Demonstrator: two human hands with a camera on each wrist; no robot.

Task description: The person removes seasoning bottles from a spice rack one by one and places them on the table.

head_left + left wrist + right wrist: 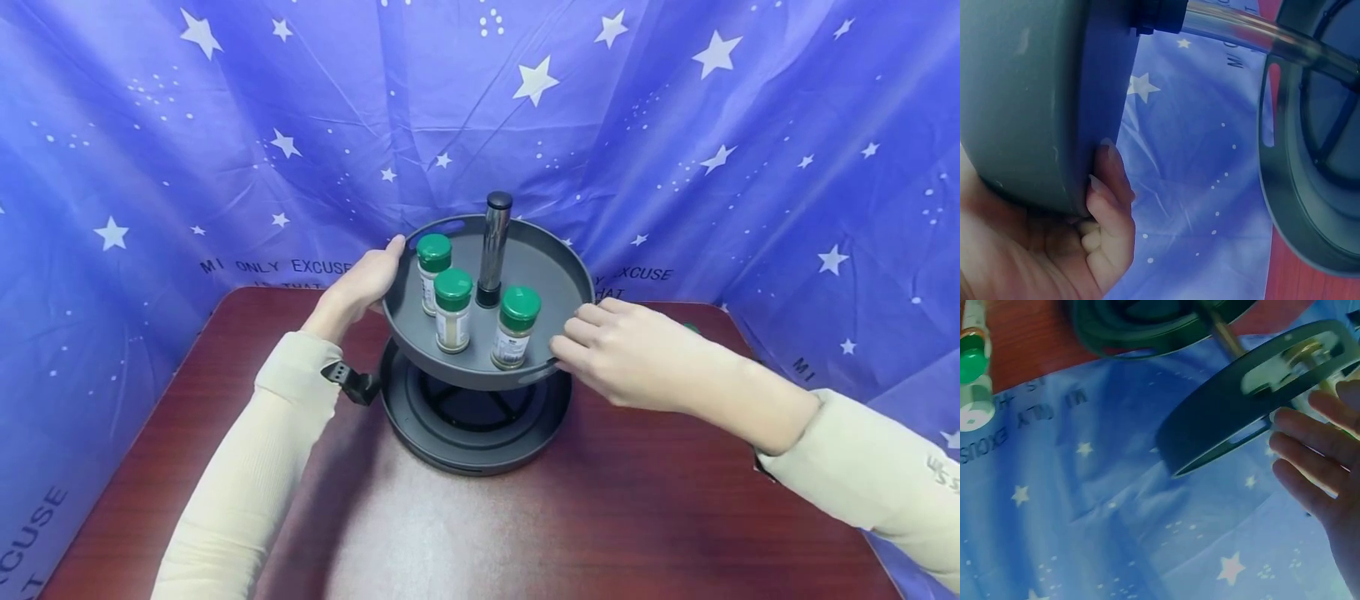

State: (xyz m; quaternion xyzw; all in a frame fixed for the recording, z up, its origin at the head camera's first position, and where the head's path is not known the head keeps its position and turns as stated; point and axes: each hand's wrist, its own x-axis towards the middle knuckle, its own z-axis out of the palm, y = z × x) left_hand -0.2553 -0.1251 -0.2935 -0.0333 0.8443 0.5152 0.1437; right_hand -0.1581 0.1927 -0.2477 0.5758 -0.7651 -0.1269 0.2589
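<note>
A dark grey two-tier turntable has a round upper tray (543,275) on a shiny post (493,246) above a lower tray (472,462). Three spice jars with green caps stand on the upper tray: a rear-left jar (434,252), a middle jar (453,304) and a right jar (514,325). My left hand (367,279) grips the tray's left side, fingers curled beneath its edge (1029,144) in the left wrist view. At the right rim, my right hand (622,354) has its fingertips beside a handle slot; its fingers (1310,434) look loosely extended in the right wrist view.
The turntable stands on a reddish-brown table (660,500). Behind the right forearm a green cap (691,327) peeks out; the right wrist view shows more spice jars (974,359) there. A blue star-patterned curtain (337,100) hangs round the table's back and sides.
</note>
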